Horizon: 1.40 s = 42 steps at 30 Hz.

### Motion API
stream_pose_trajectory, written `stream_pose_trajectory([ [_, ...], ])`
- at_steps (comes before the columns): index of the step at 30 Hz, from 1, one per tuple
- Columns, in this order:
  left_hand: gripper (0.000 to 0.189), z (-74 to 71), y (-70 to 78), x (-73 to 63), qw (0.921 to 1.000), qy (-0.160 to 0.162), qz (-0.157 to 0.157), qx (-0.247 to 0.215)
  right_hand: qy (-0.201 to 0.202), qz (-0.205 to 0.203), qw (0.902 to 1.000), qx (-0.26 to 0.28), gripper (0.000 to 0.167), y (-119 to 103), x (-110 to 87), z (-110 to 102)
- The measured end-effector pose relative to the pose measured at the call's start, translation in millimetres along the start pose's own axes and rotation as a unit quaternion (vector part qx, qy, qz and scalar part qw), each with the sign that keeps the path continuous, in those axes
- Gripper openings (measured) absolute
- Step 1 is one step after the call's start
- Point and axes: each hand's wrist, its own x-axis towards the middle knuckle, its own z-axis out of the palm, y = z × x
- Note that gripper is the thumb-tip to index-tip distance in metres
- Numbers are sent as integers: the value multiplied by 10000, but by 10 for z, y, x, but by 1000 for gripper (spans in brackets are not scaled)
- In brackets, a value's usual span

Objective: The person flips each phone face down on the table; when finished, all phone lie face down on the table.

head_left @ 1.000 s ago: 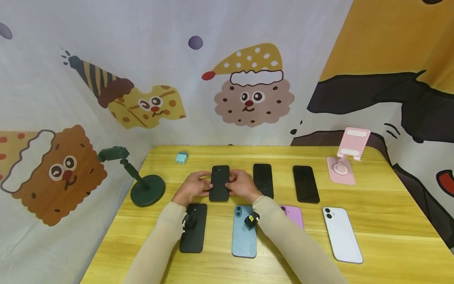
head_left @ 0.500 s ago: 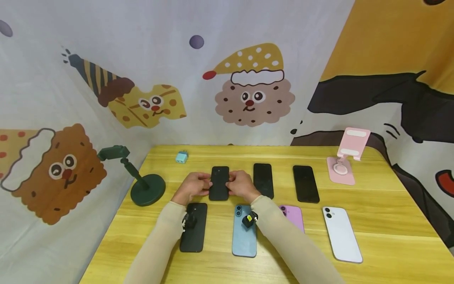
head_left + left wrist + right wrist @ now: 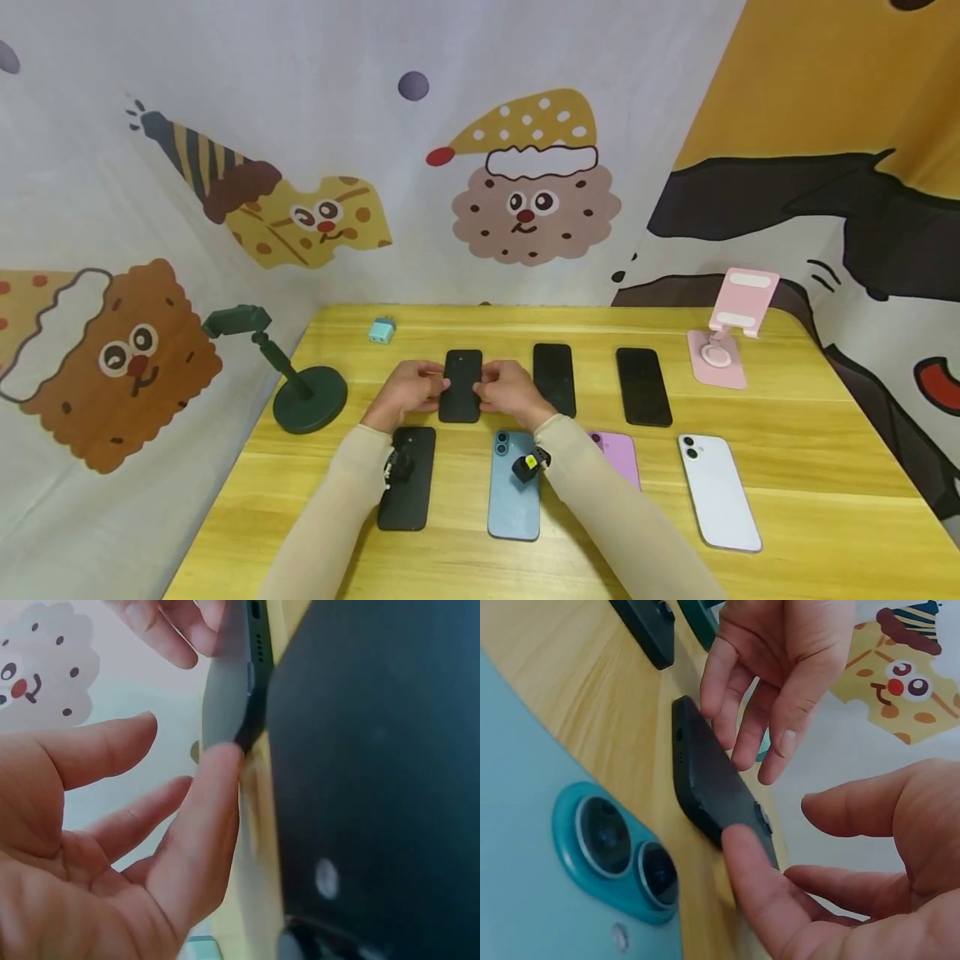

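Note:
A black phone (image 3: 460, 387) lies back side up on the table between the two hands in the head view. At its left edge is the left hand (image 3: 408, 390), a fingertip touching the side in the left wrist view and the thumb lifted apart. Along the right edge, the right hand (image 3: 513, 390) has a fingertip at the phone's side, its thumb (image 3: 855, 806) raised off the phone in the right wrist view. Both hands keep their fingers relaxed around the phone without closing on it. The phone's port end shows in both wrist views.
Nearer the person lie another black phone (image 3: 407, 500), a blue phone (image 3: 513, 508), a pink phone (image 3: 621, 458) partly under the right sleeve, and a white phone (image 3: 722, 496). Dark phones (image 3: 553, 379) lie farther right. A green stand (image 3: 311, 400), pink stand (image 3: 720, 358) and charger (image 3: 382, 331) surround them.
The view shifts slightly. Both hands stay at the sides of the black phone, which keeps its place on the table.

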Motion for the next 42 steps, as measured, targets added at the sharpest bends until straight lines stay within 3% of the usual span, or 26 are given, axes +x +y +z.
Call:
stream_pose_trajectory([
  [7,49,66,118,-56,9988,147,234,392,65,-395,9966,-721,51,-32,-81,-101],
  [11,48,141,186,-81,9975,22,468,522,197,-653,9936,-900,43,-39,-132,-171],
  [27,49,579,350,24,9937,-620,931,-88,664,-1028,9869,-1053,35,35,-261,-671],
  [33,50,752,361,90,9916,-864,938,-225,741,-996,9887,-841,38,104,-293,-869],
  [42,49,991,447,135,9921,-934,743,-398,1043,-969,9852,-951,37,220,-304,-1096],
])
